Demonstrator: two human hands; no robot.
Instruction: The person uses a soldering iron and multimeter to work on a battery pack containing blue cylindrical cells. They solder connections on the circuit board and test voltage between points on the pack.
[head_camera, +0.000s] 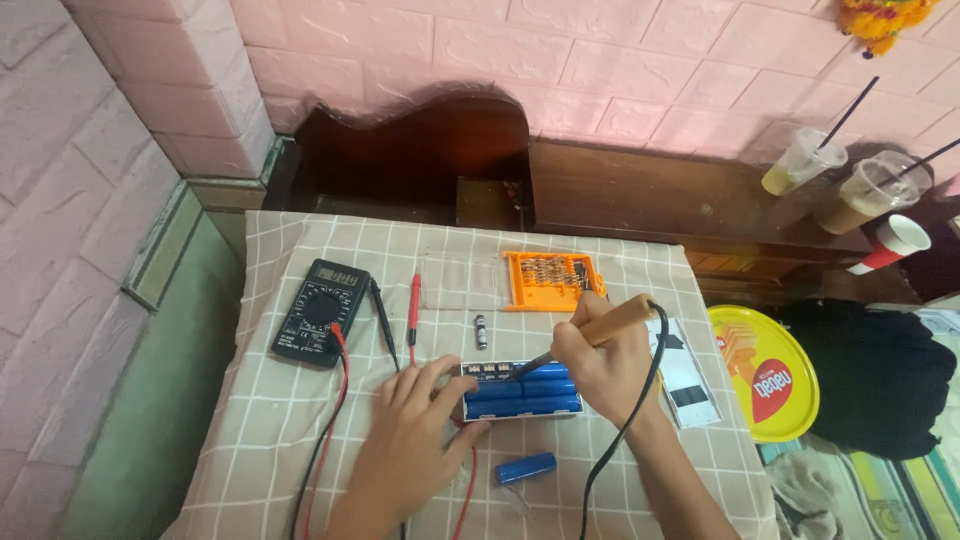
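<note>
Fingers: those of the left hand (415, 425) lie spread and flat, thumb and forefinger tips pressed to the left end of the battery pack (521, 391); those of the right hand (598, 362) are curled tight around the wooden handle of a soldering iron (590, 336).
Battery pack: blue cylindrical cells side by side in a pale holder, lying near the middle of the checked cloth (270, 420), a little toward its near edge.
Soldering iron: held slanting, its dark tip resting on the top left part of the pack; its black cord (625, 425) loops over the wrist and runs off toward the cloth's near edge.
Loose cell: a single blue battery (526, 467) lies just in front of the pack, apart from it.
Small part: a short grey cylinder (481, 332) sits just behind the pack.
Meter: a black multimeter (321, 311) rests toward the cloth's left edge, with a black probe (383, 318) and a red probe (413, 315) beside it, leads trailing to the near edge.
Bit case: an open orange screwdriver-bit case (552, 281) lies near the far edge.
Right edge: a white and black card (686, 373) lies on the cloth; beyond it sits a yellow round tray (772, 372).
Background: two lidded drink cups (840, 180) with straws stand on the dark wooden ledge.
</note>
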